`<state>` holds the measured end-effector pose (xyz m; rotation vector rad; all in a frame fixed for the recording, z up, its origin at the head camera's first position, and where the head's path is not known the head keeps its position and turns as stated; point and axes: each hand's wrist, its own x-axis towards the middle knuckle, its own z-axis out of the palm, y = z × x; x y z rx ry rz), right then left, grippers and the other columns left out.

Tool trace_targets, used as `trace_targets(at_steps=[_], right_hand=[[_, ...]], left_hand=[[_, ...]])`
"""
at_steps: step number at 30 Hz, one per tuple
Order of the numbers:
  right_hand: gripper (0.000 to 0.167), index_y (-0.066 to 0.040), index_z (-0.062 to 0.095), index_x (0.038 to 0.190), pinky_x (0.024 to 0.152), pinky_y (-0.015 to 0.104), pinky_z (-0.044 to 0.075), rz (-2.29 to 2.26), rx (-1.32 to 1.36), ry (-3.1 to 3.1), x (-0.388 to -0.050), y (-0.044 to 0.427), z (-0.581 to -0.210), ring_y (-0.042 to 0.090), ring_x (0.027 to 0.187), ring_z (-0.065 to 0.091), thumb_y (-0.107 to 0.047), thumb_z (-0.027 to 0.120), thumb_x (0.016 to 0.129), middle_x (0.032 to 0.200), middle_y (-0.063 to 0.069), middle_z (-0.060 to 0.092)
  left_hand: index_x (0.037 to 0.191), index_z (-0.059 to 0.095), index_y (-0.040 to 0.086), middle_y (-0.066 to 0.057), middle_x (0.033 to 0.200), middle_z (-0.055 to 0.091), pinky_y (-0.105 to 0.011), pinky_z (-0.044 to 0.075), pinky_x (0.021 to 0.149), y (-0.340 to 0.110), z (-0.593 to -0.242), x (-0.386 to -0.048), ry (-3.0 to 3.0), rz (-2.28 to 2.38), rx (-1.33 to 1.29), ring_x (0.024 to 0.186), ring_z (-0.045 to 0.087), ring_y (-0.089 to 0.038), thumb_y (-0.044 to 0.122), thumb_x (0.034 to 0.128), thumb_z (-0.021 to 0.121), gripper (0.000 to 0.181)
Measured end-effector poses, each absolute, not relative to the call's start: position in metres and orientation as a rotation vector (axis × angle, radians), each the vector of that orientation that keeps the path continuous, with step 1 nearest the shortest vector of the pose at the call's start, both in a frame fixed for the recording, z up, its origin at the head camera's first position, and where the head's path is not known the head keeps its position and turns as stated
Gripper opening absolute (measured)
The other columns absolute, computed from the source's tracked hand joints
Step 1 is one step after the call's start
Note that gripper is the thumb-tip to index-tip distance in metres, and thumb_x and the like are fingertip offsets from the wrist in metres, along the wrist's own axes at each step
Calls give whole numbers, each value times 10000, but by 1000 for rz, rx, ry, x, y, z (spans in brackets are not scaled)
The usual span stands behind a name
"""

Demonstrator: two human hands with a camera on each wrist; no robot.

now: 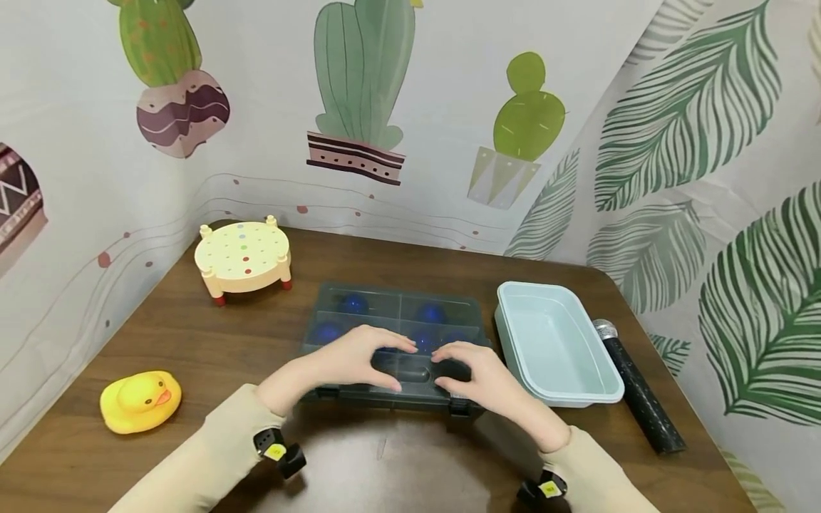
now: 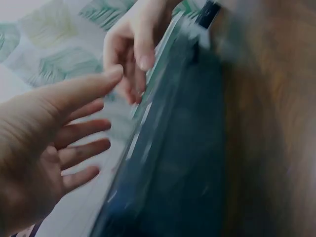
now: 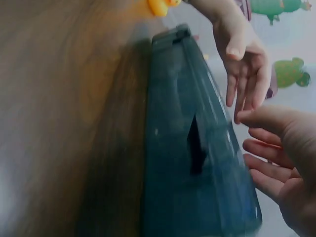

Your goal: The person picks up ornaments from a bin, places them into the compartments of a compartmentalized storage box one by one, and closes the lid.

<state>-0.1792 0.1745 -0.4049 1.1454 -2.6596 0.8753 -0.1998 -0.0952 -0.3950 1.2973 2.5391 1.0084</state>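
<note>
A dark translucent compartment case (image 1: 410,306) lies on the table with its lid down, and several blue balls (image 1: 431,313) show through it. Over its near part hovers my left hand (image 1: 359,356), thumb and fingers spread apart and holding nothing. My right hand (image 1: 481,374) faces it from the other side, also holding nothing, its fingers loosely bent. Both wrist views show the hands just above the lid's edge; whether a fingertip touches the lid I cannot tell. A black latch (image 3: 197,148) sits on the case's front in the right wrist view.
Right of the case stands a light blue plastic tub (image 1: 558,342), with a black microphone (image 1: 641,392) lying beside it. A yellow rubber duck (image 1: 141,401) is at the left. Behind it stands a round cream pegged toy stool (image 1: 244,253). A patterned cloth hangs behind the table.
</note>
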Motion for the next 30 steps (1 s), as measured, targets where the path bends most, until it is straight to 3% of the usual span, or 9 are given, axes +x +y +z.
trace_targets(at_steps=[13, 21, 30], right_hand=[[450, -115, 721, 1124, 942, 414, 558, 837, 1128, -2712, -166, 212, -414, 260, 1176, 626, -243, 847, 711, 1254, 39, 677], [611, -139, 678, 1187, 991, 403, 525, 858, 1115, -2746, -163, 217, -420, 255, 1228, 585, -309, 909, 648, 1309, 24, 641], [652, -120, 696, 1172, 990, 421, 521, 824, 1123, -2729, -162, 218, -425, 245, 1222, 592, -298, 938, 593, 1297, 22, 652]], left_hand=[[1230, 673, 122, -25, 1368, 604, -394, 478, 1058, -40, -406, -183, 2605, 914, 1225, 1276, 548, -225, 300, 759, 849, 533], [1169, 718, 140, -30, 1289, 662, -412, 495, 1033, -32, -414, -181, 2686, 897, 1240, 1250, 577, -201, 282, 756, 843, 455], [1142, 740, 182, 6, 1254, 683, -419, 505, 1008, -31, -422, -184, 2723, 945, 1218, 1198, 614, -176, 336, 719, 864, 467]])
